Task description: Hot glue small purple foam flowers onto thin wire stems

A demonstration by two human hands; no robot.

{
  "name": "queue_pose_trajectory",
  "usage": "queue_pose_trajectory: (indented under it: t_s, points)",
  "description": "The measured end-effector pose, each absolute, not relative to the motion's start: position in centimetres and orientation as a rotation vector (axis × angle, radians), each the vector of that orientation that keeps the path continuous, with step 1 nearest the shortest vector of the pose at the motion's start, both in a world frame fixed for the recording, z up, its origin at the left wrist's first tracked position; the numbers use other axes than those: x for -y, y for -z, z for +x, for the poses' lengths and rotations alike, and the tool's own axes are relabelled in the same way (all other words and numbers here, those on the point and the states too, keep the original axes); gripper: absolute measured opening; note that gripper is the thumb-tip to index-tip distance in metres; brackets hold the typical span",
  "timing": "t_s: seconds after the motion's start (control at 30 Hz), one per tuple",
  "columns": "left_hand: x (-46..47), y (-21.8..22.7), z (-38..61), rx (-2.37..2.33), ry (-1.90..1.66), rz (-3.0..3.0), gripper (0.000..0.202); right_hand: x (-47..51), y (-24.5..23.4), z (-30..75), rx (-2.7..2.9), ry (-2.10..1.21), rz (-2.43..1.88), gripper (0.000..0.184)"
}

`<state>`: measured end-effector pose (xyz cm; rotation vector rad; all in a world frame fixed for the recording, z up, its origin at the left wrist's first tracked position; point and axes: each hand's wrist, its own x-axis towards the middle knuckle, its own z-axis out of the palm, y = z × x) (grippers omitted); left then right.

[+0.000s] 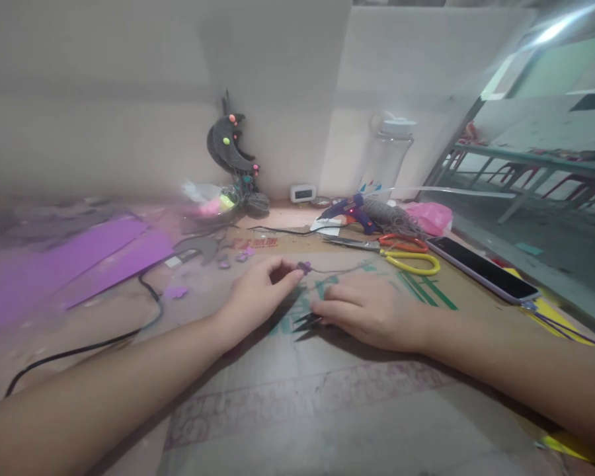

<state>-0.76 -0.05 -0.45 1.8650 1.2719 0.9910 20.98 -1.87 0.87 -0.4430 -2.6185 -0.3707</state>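
My left hand (260,291) pinches a small purple piece (304,267) between thumb and fingertips, above the cardboard. From that piece a thin grey thread (340,272) runs off to the right. In my right hand (371,311) are small dark thread snips (308,322), their two pointed blades apart and aimed left. The handles are hidden inside the closed fingers, and the hand is somewhat blurred. Several purple scraps (241,256) lie beyond my left hand, and a purple cut-out (176,291) rests to its left.
Purple sheets (104,264) and a black cable (79,348) lie left. Behind are a glue gun (350,210), grey yarn (389,217), orange-and-yellow-handled scissors (411,262) and a clear bottle (384,162). A phone (483,270) lies right; a grey crescent ornament (223,142) stands by the wall.
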Motion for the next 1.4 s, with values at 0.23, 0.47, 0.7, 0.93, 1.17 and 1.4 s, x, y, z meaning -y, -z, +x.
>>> queue_pose_trajectory:
  t_s: [0.23,0.47,0.7,0.93,1.17,1.4]
  points:
    - [0.1,0.5,-0.7,-1.280,-0.952,1.869,0.023,2.0,-0.6,20.6,2.661,0.181,-0.482,0.036]
    - [0.0,0.8,-0.8,-1.272,-0.946,1.857,0.025,0.9,-0.6,21.1,2.387,-0.007,-0.732,0.023]
    - [0.5,0.5,-0.7,-1.212,-0.912,1.863,0.025,0.7,-0.5,20.7,2.159,-0.192,-0.967,0.033]
    - [0.8,0.0,-0.6,-1.161,-0.880,1.925,0.021,1.1,-0.5,19.6,2.182,-0.407,-0.929,0.008]
    - [1.0,-0.1,-0.6,-1.158,-0.866,1.934,0.020,0.9,-0.6,19.6,2.142,-0.495,-1.002,0.010]
    - [1.0,-0.1,-0.7,-1.166,-0.853,1.951,0.022,0.7,-0.6,19.6,2.096,-0.512,-1.018,0.011]
